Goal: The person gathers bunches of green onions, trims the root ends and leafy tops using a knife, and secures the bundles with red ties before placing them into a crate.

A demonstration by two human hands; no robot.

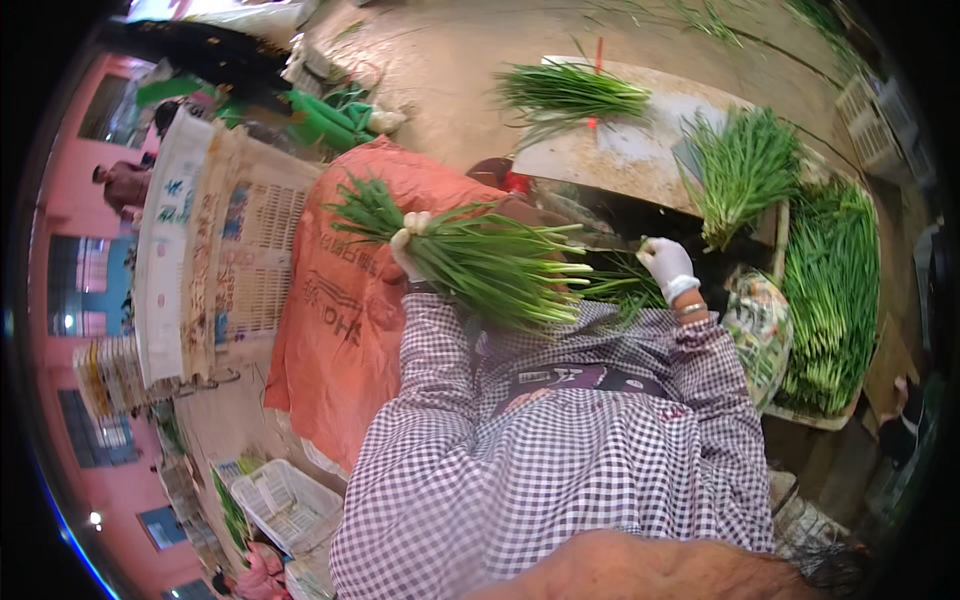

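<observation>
My left hand [407, 250], in a white glove, is wrapped round a thick bunch of green chives [510, 265]. The pale stem ends of the bunch point right, and its leafy tips stick out to the left of my fist. My right hand [668, 265], also gloved in white, is apart from the bunch on its right side. Its fingers are pinched together, with a small bit of green at their tips that is too small to name. Some loose green stalks [630, 285] lie between the bunch and my right hand, over my lap.
Ahead, a pale board [640, 150] bears a tied bunch of chives [580, 92] and a looser bunch [745, 170]. A crate of chives [830, 290] stands at right, beside a patterned bag [757, 335]. Orange sacking [335, 300] and stacked plastic crates [225, 240] stand at left.
</observation>
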